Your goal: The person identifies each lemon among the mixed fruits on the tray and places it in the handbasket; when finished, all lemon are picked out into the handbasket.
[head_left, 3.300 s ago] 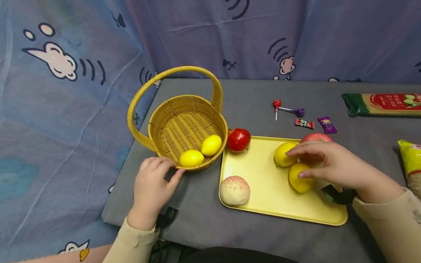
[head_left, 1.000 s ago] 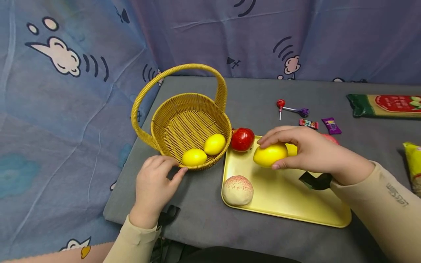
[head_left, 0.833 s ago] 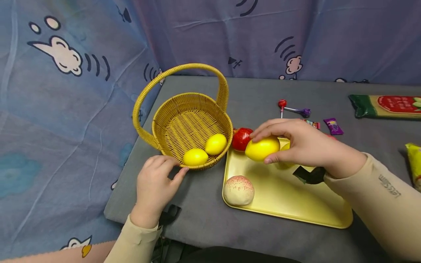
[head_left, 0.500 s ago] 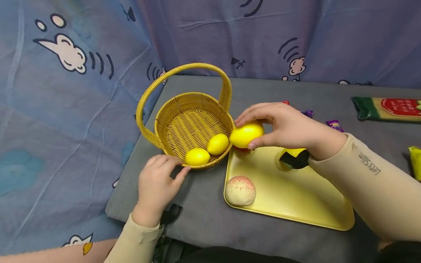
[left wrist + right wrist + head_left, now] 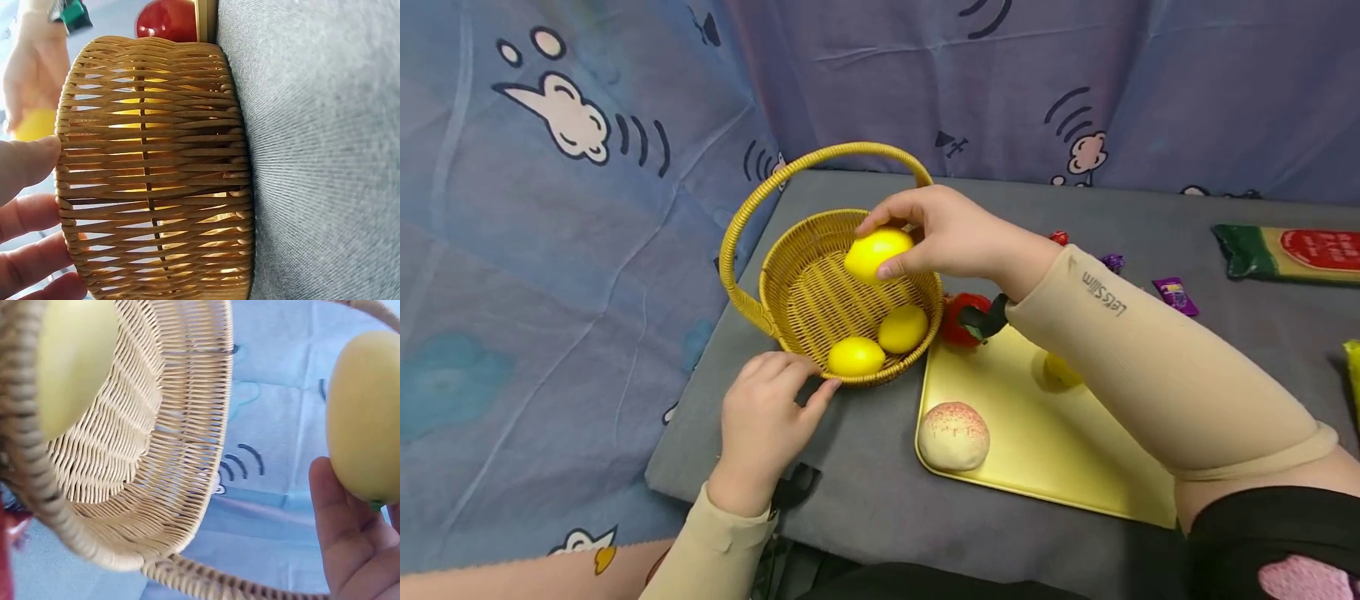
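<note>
My right hand holds a yellow lemon between thumb and fingers, above the inside of the wicker basket. The right wrist view shows the same lemon with its green tip downward. Two more lemons lie in the basket by its near rim, one in front and one to its right. My left hand pinches the basket's near rim. In the left wrist view its thumb lies at the woven edge.
A yellow tray right of the basket bears a peach and a partly covered lemon. A red pomegranate sits between basket and tray. Candies and a green-and-red package lie farther back. The basket's tall handle arches overhead.
My right hand has picked up a lemon from the tray and carried it left, past the pomegranate, to above the basket. The left hand has stayed at the rim.
</note>
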